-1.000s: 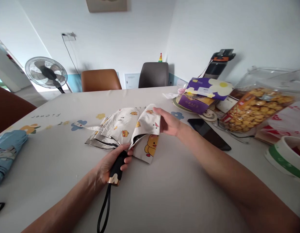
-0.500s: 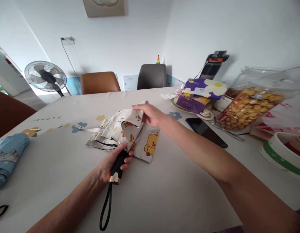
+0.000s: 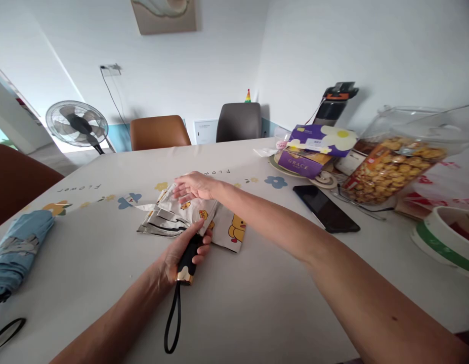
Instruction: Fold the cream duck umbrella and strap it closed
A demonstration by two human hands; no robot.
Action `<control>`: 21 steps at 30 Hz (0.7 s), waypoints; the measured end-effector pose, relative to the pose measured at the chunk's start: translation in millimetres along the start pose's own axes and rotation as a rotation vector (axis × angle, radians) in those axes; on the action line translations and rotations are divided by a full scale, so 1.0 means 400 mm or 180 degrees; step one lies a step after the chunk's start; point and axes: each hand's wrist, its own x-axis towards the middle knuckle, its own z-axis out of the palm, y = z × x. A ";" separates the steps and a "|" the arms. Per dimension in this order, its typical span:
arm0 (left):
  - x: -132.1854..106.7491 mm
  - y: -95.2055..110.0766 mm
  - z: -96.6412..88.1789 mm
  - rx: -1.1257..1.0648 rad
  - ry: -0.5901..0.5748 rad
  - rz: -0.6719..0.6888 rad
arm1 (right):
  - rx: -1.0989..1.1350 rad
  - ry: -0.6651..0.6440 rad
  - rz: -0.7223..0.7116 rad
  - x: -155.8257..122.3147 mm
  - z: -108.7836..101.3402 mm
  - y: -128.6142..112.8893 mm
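Observation:
A folding umbrella [image 3: 237, 230] with white fabric and yellow duck prints lies partly gathered on the table. My left hand [image 3: 186, 253] is wrapped around its black handle, the thumb pointing up toward the canopy. A black wrist strap [image 3: 172, 323] hangs from the gold-trimmed end of the handle. Over the folded panels is my right hand [image 3: 194, 186], its fingers extended and slightly curled, with no fabric pinched in them. Whether its fingertips touch the cloth I cannot tell. The palm and wrist cover part of the canopy.
At the left lies a blue folded umbrella [image 3: 19, 253]. On the right are a phone [image 3: 325, 207], eyeglasses [image 3: 365, 208], a purple tissue pack [image 3: 321, 139], a snack jar [image 3: 393, 167], a dark bottle [image 3: 333, 103] and a tape roll [image 3: 442, 242]. Chairs [image 3: 160, 132] and a fan [image 3: 78, 124] stand beyond.
My right hand has let go of the fabric edge and moved left over the canopy. The raised panel now lies flatter. My left hand keeps its hold on the handle.

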 end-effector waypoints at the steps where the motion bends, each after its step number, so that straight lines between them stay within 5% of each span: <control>1: 0.000 0.000 -0.001 -0.0020 -0.0013 -0.0006 | -0.0052 0.0214 -0.0198 0.004 -0.005 -0.002; 7: -0.002 0.000 -0.003 -0.0022 -0.0063 0.0041 | -0.0573 0.1637 -0.0868 -0.052 -0.160 0.001; 9: -0.004 -0.001 -0.001 -0.0046 -0.0097 0.0058 | -0.1876 0.2218 -0.0831 -0.106 -0.222 0.023; 13: -0.005 -0.003 -0.001 -0.0151 -0.0143 0.0056 | -0.2348 0.2310 -0.0596 -0.218 -0.282 0.098; 17: -0.006 -0.003 -0.002 -0.0251 -0.0177 0.0004 | -0.2860 0.2058 -0.0523 -0.277 -0.276 0.168; 21: -0.006 -0.005 0.000 -0.0338 -0.0179 -0.0006 | -0.2476 0.1976 -0.0753 -0.296 -0.262 0.196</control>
